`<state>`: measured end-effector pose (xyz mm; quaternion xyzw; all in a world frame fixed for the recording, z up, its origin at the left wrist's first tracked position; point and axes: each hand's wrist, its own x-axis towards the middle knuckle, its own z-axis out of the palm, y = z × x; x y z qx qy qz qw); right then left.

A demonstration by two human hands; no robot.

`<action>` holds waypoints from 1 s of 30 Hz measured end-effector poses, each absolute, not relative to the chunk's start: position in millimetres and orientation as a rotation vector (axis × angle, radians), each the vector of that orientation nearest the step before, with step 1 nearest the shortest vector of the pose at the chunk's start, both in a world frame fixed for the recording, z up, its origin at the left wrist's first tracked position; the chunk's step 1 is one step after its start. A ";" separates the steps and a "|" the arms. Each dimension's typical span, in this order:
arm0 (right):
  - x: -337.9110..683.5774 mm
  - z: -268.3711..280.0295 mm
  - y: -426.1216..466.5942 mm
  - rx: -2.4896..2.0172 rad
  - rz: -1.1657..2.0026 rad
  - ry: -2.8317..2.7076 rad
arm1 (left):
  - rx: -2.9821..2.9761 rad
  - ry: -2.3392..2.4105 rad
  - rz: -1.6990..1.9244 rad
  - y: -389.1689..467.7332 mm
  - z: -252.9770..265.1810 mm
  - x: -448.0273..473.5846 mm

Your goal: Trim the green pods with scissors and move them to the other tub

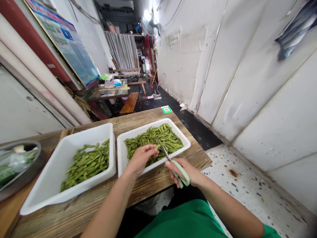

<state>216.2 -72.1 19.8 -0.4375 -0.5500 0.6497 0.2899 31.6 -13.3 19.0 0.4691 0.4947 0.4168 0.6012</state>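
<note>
My left hand [144, 157] pinches a green edamame pod [158, 146] over the near edge of the right white tray [184, 138]. Closed around the pale green handles of a pair of scissors [181, 172] is my right hand [182, 167]. The scissor blades point up and left, right at the pod's end; whether they touch it I cannot tell. Beneath both hands, many pods [170, 138] cover the right tray's floor. A second white tray [58, 165], to the left, has more pods [90, 162] heaped in its right half.
A metal bowl [41, 158] with greens and a plastic bag stands at the far left. Both trays rest on a wooden table [138, 195], with a green code card [166, 109] at its far corner. Beyond are a cluttered table [106, 96] and a wooden bench [130, 103]. A white wall runs along the right.
</note>
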 end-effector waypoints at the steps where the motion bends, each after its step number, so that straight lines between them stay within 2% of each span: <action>1: 216.0 19.9 -71.8 -1.164 1.735 -1.464 | 1.080 1.145 0.958 -13.8 19.0 31.9; 13: 217.7 17.8 -67.5 -1.197 1.681 -1.515 | 1.184 1.196 0.979 -19.3 18.4 31.4; 17: 217.2 13.5 -67.2 -1.117 1.763 -1.397 | 0.998 1.260 1.186 -17.0 19.1 29.7; 22: 211.1 3.3 -69.6 -0.956 1.975 -1.222 | 0.733 1.069 1.274 -18.6 23.5 32.0; 30: 204.8 6.7 -70.4 -1.027 1.890 -1.354 | 0.855 1.187 1.456 -24.2 22.0 39.9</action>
